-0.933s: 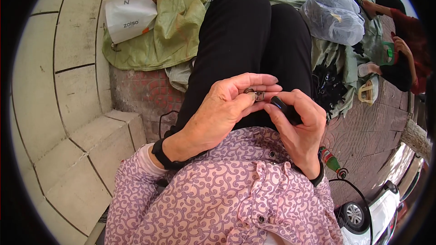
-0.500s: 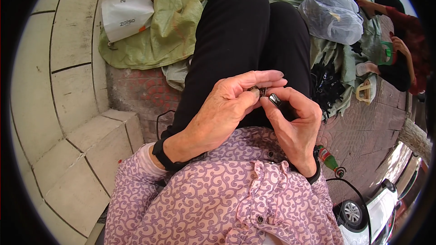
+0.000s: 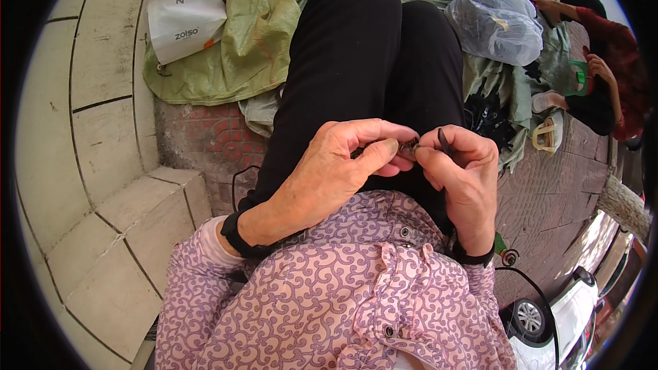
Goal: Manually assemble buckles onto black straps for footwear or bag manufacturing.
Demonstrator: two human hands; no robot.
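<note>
Above my lap, my left hand and my right hand meet at their fingertips. Both pinch a small dark piece with shiny parts; its kind is too small and too covered to make out. My left thumb presses on it from one side, while the right thumb and forefinger close on its other end. A thin black strip sticks up by my right forefinger, partly hidden by the fingers. My black-trousered legs lie beneath.
A heap of black pieces lies on green sheeting beside a clear plastic bag. At left are a white bag, an olive sack and a tiled step. Another person sits at right. A cable loops nearby.
My right hand has turned and shifted slightly right, its fingers curling more. The shiny black piece once by its thumb no longer shows there; a strip stands up by the forefinger.
</note>
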